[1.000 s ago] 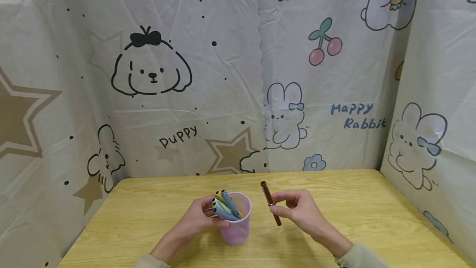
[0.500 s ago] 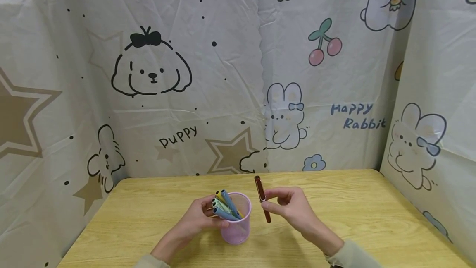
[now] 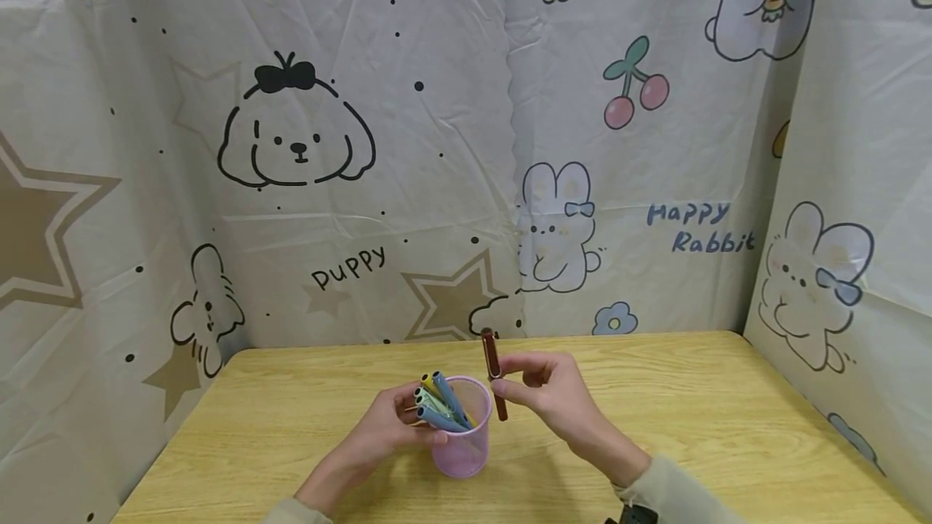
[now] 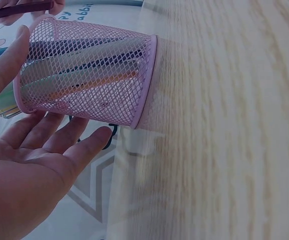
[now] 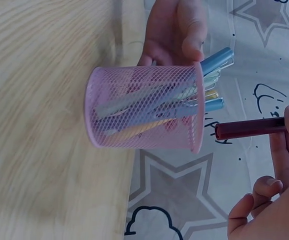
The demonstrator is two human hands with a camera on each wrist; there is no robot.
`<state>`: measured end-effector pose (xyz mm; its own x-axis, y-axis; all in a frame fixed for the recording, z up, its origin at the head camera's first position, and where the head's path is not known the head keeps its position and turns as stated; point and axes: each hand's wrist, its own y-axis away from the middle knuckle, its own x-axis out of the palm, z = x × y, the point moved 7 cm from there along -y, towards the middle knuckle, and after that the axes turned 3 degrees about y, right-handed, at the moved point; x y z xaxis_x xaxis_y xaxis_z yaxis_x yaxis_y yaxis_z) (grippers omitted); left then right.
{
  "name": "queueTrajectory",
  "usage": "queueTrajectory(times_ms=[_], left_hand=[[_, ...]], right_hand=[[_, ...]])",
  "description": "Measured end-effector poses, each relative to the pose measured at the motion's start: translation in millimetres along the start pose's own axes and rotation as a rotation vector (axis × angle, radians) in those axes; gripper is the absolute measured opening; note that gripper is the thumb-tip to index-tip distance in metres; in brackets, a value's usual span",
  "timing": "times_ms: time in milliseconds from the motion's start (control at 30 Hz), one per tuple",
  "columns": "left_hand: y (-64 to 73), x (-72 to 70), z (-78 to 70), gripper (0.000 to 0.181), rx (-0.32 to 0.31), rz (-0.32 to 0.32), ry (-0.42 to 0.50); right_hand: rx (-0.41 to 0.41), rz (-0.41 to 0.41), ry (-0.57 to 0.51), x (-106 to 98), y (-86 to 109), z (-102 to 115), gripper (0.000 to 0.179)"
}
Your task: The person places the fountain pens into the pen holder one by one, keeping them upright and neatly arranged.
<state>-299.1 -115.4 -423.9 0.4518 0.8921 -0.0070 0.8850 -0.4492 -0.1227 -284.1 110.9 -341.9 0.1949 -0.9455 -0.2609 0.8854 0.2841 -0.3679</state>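
Observation:
A pink mesh pen cup stands upright on the table. Several blue, green and yellow pens lean inside it. My left hand holds the cup at its left side, thumb near the rim and fingers behind. In the left wrist view, those fingers lie along the cup's mesh wall. Between thumb and index finger, my right hand pinches a dark red pen, nearly upright. The right wrist view shows the red pen's lower end just above the rim, apart from the cup.
The yellow wood-grain table reaches back to a cloth curtain printed with cartoons, which also hangs at both sides. A dark band is on the right wrist, at the sleeve.
My right hand has moved left and slightly up with the red pen, bringing it close to the cup's right rim. The left hand and the cup have stayed in place.

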Motion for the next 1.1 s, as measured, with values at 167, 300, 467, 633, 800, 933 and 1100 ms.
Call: queueTrajectory(times_ms=[167, 300, 467, 633, 800, 933, 1100], left_hand=[[0.4, -0.5, -0.1, 0.066, -0.008, -0.006, 0.004], [0.0, -0.5, 1.0, 0.066, -0.029, -0.009, 0.021], [-0.8, 0.8, 2.0, 0.066, -0.034, -0.002, 0.02], [-0.6, 0.7, 1.6, 0.067, -0.029, -0.004, 0.02], [-0.7, -0.2, 1.0, 0.067, -0.028, -0.008, 0.021], [-0.5, -0.5, 0.3, 0.065, -0.022, -0.007, 0.011], [-0.4, 0.3, 1.0, 0.065, -0.021, 0.002, 0.019]], right_hand=[[0.015, -0.008, -0.014, 4.9, -4.8, 4.9, 0.022], [0.029, -0.019, -0.024, 7.5, -7.3, 5.9, 0.023], [0.038, -0.045, -0.032, 9.4, -9.3, 4.8, 0.024], [0.032, -0.047, -0.037, 12.5, -12.6, 3.8, 0.024], [0.028, -0.05, -0.038, 16.1, -15.1, 1.9, 0.024], [0.036, -0.043, -0.043, 19.9, -16.5, -0.6, 0.025], [0.045, -0.035, -0.047, 24.1, -17.0, -4.9, 0.025]])
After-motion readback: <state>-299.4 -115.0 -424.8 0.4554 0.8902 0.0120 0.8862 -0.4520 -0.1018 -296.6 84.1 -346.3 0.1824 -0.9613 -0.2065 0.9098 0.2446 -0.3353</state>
